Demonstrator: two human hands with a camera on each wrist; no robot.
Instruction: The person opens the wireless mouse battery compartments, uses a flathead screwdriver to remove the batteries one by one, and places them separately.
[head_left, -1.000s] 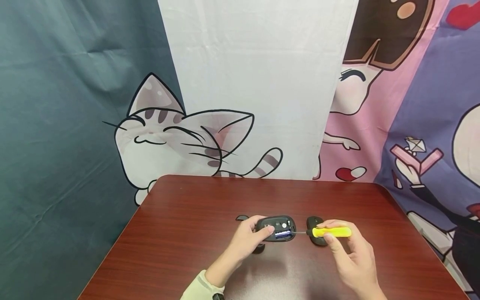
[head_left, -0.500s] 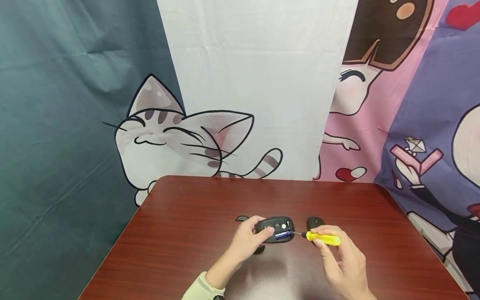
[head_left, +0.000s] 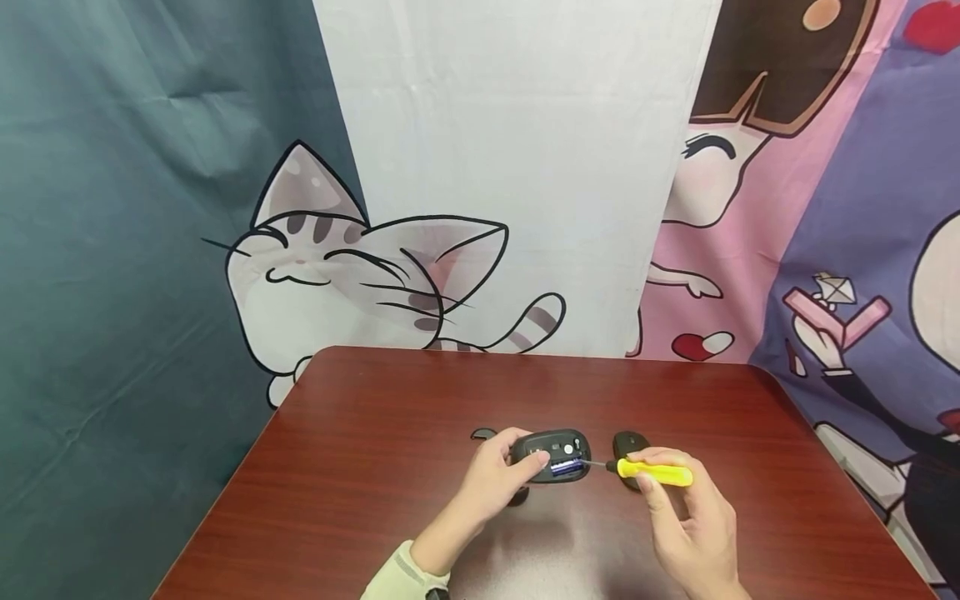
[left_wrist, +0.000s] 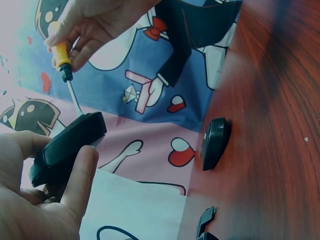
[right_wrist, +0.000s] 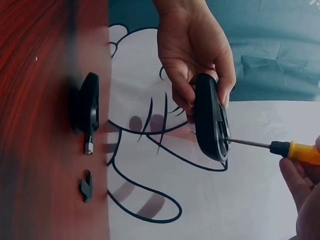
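Note:
My left hand (head_left: 491, 479) grips a black computer mouse (head_left: 534, 446) above the table, its underside facing me. A blue battery (head_left: 566, 467) lies in the mouse's uncovered battery bay. My right hand (head_left: 697, 521) holds a yellow-handled screwdriver (head_left: 660, 474) between thumb and fingers. Its thin metal shaft (right_wrist: 250, 143) reaches to the end of the mouse near the battery. In the left wrist view the mouse (left_wrist: 70, 145) sits between my thumb and fingers, and the screwdriver tip is hidden behind its far edge.
A second black mouse-shaped thing (head_left: 630, 444) lies on the table, partly behind my right hand. Small black pieces lie near my left hand: a flat one (head_left: 483, 433) beyond it and a rounded one (head_left: 518, 497) below. The brown table (head_left: 360, 467) ends at a cartoon-print cloth (head_left: 525, 167).
My right hand and the screwdriver have moved left and tilted, then shifted slightly back right, the tip staying by the mouse's end. My left hand and the mouse have hardly moved.

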